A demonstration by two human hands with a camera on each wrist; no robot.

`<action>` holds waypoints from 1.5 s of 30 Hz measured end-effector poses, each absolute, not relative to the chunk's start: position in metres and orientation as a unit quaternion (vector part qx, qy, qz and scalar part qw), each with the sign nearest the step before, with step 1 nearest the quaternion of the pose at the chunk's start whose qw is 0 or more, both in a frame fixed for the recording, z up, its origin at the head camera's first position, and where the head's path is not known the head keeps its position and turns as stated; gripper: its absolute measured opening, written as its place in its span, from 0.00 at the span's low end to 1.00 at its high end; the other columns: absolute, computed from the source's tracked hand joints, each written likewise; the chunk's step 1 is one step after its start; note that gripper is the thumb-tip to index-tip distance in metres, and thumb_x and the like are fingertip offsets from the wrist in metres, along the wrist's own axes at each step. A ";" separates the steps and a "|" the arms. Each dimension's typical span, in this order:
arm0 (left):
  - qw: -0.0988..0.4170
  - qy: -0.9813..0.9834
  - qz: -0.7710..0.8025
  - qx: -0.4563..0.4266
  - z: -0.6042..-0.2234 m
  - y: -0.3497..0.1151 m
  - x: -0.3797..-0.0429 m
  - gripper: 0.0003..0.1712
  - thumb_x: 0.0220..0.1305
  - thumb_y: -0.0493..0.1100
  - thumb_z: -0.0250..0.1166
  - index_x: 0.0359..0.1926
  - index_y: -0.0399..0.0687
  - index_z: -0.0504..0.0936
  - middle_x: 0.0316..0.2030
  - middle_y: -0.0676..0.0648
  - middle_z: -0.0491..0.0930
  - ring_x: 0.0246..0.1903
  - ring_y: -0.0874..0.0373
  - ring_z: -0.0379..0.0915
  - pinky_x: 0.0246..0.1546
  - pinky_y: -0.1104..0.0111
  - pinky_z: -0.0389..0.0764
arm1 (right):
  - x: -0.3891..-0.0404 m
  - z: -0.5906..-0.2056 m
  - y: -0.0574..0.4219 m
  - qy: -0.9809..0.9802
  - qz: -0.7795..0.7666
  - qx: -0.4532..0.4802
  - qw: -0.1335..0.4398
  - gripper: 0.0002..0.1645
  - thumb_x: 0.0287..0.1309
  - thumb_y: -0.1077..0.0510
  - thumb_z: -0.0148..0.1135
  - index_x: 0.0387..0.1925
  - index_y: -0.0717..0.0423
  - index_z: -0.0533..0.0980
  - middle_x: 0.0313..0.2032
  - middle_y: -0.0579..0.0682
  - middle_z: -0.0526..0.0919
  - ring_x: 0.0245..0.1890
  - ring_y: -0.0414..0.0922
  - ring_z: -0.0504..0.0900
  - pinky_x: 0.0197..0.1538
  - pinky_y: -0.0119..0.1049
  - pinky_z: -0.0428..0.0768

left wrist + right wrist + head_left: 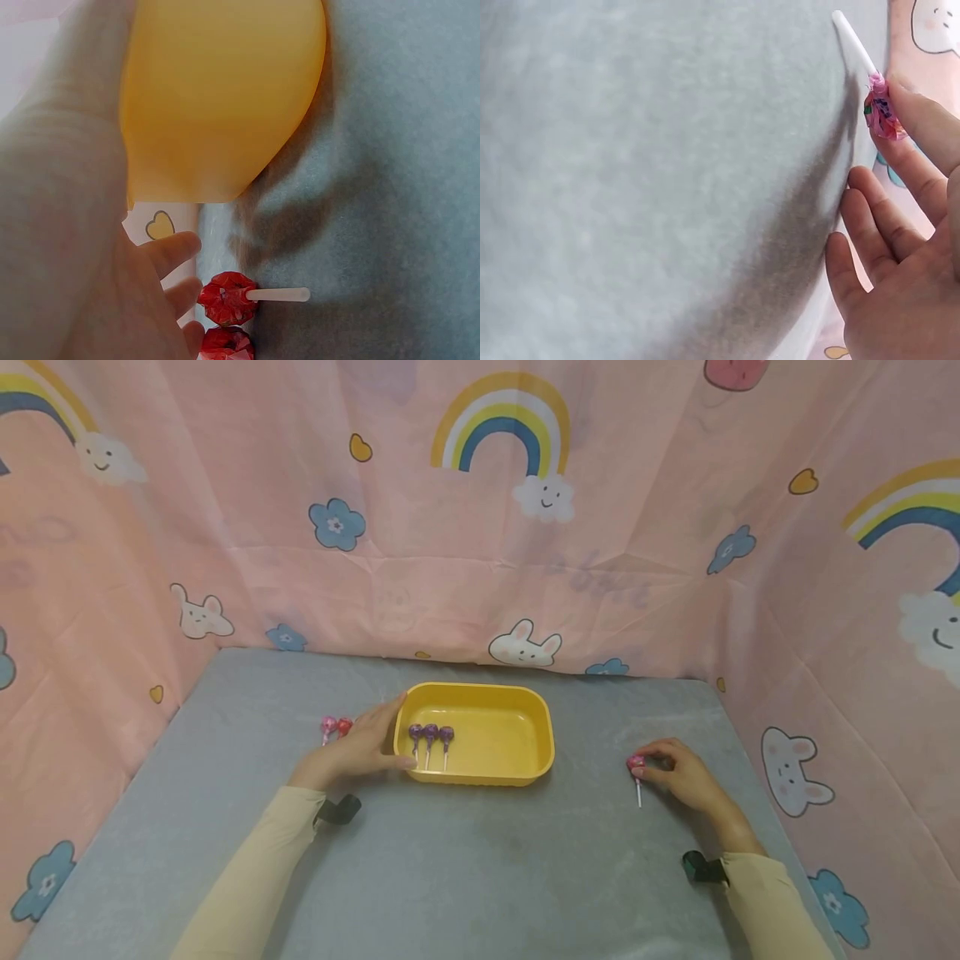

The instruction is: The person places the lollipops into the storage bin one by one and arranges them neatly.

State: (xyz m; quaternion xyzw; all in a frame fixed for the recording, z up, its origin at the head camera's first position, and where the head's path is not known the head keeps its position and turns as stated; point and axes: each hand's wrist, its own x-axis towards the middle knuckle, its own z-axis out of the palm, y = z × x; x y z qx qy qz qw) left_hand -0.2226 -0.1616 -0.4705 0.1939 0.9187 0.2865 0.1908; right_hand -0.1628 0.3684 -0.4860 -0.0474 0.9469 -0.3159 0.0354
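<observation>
On the right of the head view, my right hand (684,774) pinches a pink-wrapped lollipop (636,764) between thumb and index finger. Its white stick (855,43) points away from the palm in the right wrist view, while the other fingers are spread. My left hand (360,745) touches the left end of a yellow box (474,779), thumb at the front corner and index finger at the back one. The left wrist view shows its other fingers fairly straight, off the box; thumb and index are hidden there. Three purple lollipops (431,732) lie side by side inside the box.
Left of the box, partly behind my left hand, lie a pink lollipop (328,725) and a red lollipop (344,725). A grey cloth (480,868) covers the table. Pink patterned curtains (420,593) enclose its back and sides.
</observation>
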 end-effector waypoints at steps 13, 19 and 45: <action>0.189 0.918 0.285 0.202 -0.469 -0.162 -0.222 0.68 0.53 0.70 0.69 0.79 0.60 0.33 0.80 0.42 0.42 0.78 0.37 0.37 0.75 0.39 0.48 | -0.165 -0.478 0.368 0.944 -0.323 -0.044 0.060 0.22 0.61 0.49 0.68 0.49 0.60 0.80 0.53 0.62 0.80 0.54 0.58 0.78 0.55 0.53 0.78; 0.188 0.919 0.285 0.197 -0.468 -0.161 -0.222 0.68 0.52 0.70 0.69 0.80 0.59 0.33 0.80 0.41 0.43 0.79 0.38 0.37 0.76 0.40 0.47 | -0.167 -0.468 0.364 0.943 -0.324 -0.037 0.070 0.24 0.61 0.47 0.67 0.51 0.60 0.79 0.54 0.62 0.79 0.55 0.61 0.79 0.57 0.59 0.77; 0.185 0.923 0.279 0.188 -0.467 -0.160 -0.221 0.68 0.52 0.69 0.70 0.80 0.60 0.34 0.79 0.40 0.44 0.78 0.38 0.38 0.76 0.41 0.48 | -0.207 -0.435 0.308 0.944 -0.308 -0.083 0.082 0.17 0.61 0.50 0.68 0.48 0.53 0.80 0.50 0.54 0.81 0.56 0.56 0.76 0.62 0.59 0.75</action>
